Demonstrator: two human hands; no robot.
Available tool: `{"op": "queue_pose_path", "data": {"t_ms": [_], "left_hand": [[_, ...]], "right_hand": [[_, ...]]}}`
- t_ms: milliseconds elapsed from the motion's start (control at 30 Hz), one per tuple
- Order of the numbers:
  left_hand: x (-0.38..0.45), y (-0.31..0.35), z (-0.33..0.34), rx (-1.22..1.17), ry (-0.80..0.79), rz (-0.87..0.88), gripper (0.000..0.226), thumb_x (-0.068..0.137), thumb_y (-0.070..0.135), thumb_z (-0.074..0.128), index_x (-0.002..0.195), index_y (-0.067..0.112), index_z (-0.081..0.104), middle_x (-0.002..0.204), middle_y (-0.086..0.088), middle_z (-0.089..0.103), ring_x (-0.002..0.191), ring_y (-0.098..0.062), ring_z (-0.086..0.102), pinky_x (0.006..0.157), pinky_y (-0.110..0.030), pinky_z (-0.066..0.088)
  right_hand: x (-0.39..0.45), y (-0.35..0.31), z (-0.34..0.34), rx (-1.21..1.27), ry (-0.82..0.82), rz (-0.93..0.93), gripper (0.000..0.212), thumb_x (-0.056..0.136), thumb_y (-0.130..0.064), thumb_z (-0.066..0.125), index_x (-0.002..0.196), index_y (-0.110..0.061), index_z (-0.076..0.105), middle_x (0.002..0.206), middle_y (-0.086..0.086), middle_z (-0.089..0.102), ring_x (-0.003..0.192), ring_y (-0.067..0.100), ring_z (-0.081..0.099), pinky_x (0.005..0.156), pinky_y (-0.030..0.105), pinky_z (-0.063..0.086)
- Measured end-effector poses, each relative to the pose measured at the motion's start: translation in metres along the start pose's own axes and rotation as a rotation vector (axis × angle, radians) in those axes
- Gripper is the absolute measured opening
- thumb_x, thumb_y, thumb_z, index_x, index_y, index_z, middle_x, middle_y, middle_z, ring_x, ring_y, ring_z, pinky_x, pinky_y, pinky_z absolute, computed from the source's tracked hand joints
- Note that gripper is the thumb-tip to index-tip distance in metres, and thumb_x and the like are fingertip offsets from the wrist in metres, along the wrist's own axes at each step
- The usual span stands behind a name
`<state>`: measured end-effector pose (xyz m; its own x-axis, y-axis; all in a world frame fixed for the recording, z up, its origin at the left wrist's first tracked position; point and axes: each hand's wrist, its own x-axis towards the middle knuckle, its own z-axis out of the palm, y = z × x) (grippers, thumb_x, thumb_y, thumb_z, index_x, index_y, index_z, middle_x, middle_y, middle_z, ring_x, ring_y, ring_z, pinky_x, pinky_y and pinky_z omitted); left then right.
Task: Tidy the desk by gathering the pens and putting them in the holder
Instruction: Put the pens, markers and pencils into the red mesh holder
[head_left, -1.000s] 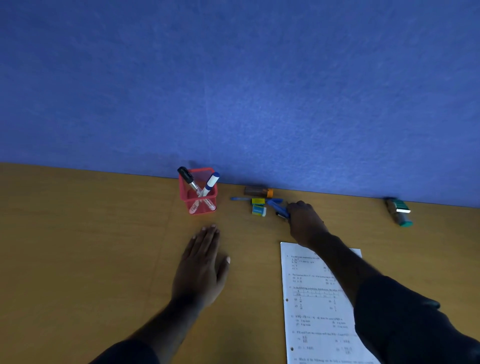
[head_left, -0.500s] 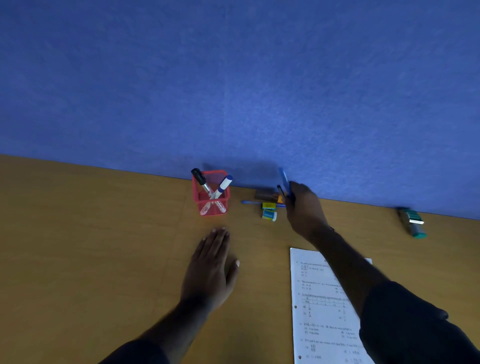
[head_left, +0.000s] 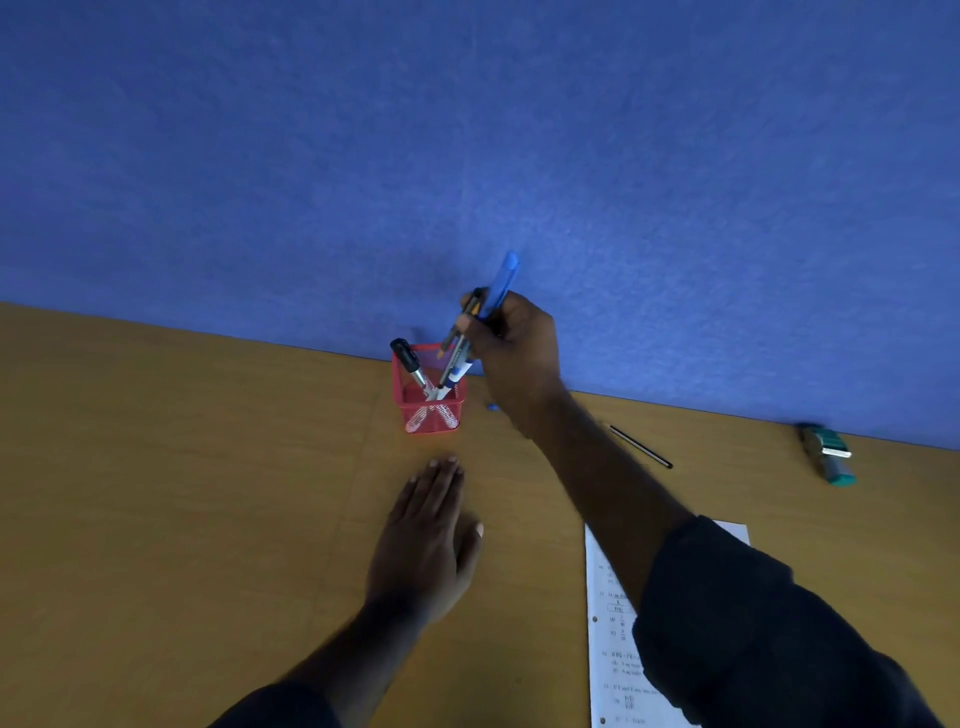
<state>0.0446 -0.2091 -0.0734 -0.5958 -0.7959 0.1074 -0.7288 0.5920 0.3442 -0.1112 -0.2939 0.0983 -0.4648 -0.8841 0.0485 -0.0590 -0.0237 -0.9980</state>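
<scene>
A red mesh pen holder stands on the wooden desk near the blue wall, with a black-capped marker and a blue-and-white marker in it. My right hand is above the holder's right rim, shut on a blue pen and a darker pen, both tilted with tips toward the holder's opening. My left hand lies flat and open on the desk in front of the holder. A thin black pen lies on the desk to the right of my right forearm.
A printed sheet of paper lies at the front right, partly under my right sleeve. A green and white stapler-like object sits at the far right near the wall. A small blue bit shows beside my right wrist.
My right hand lifted the pens from the pile by the wall and carried them left, over the holder. The view shifted, and my left hand stayed flat on the desk.
</scene>
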Motion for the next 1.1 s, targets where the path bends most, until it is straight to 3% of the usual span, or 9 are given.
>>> {"op": "queue_pose_path", "data": {"t_ms": [200,300,500,700,900,1100], "left_hand": [[0.001,0.0,0.0,-0.008,-0.02,-0.003,0.067,0.097,0.046,0.042,0.153,0.009,0.034,0.163,-0.003,0.028,0.151,-0.017,0.021,0.121,-0.038,0.019],[0.001,0.001,-0.001,-0.007,-0.021,-0.006,0.068,0.098,0.046,0.042,0.154,0.009,0.032,0.163,-0.003,0.026,0.151,-0.017,0.021,0.121,-0.038,0.018],[0.0,0.001,-0.002,0.001,-0.026,-0.007,0.068,0.098,0.047,0.04,0.154,0.009,0.031,0.163,-0.003,0.026,0.151,-0.018,0.02,0.12,-0.037,0.016],[0.0,0.001,-0.002,-0.006,-0.037,-0.015,0.069,0.099,0.05,0.035,0.155,0.01,0.03,0.164,-0.003,0.024,0.152,-0.018,0.019,0.12,-0.038,0.018],[0.0,0.0,-0.001,-0.008,-0.045,-0.016,0.069,0.099,0.051,0.032,0.155,0.01,0.028,0.164,-0.003,0.024,0.152,-0.018,0.017,0.12,-0.04,0.02],[0.0,0.0,-0.002,-0.007,-0.039,-0.013,0.068,0.099,0.051,0.034,0.155,0.011,0.03,0.164,-0.003,0.025,0.152,-0.016,0.018,0.121,-0.039,0.02]], "right_hand": [[-0.002,0.014,0.02,-0.158,-0.084,0.046,0.019,0.082,0.001,0.066,0.084,-0.017,0.065,0.072,0.0,0.065,0.066,0.017,0.063,0.067,0.041,0.055],[-0.003,0.022,0.022,-0.27,-0.113,0.044,0.011,0.08,-0.004,0.069,0.085,-0.014,0.067,0.077,0.003,0.068,0.072,0.022,0.066,0.072,0.042,0.057],[-0.006,0.019,0.021,-0.371,-0.133,-0.03,0.009,0.081,-0.006,0.069,0.088,-0.012,0.069,0.077,-0.009,0.063,0.067,0.0,0.056,0.06,0.014,0.044],[-0.009,0.019,0.02,-0.422,-0.13,-0.141,0.007,0.082,-0.01,0.07,0.088,-0.007,0.07,0.087,0.005,0.069,0.081,0.017,0.062,0.07,0.031,0.051],[-0.01,0.029,0.014,-0.536,-0.089,-0.215,0.006,0.083,-0.016,0.069,0.089,-0.014,0.072,0.09,0.003,0.065,0.094,0.02,0.053,0.073,0.024,0.038],[-0.016,0.036,-0.008,-0.533,-0.009,-0.24,0.002,0.085,-0.016,0.068,0.085,-0.015,0.069,0.088,0.0,0.067,0.089,0.017,0.057,0.074,0.027,0.045]]}}
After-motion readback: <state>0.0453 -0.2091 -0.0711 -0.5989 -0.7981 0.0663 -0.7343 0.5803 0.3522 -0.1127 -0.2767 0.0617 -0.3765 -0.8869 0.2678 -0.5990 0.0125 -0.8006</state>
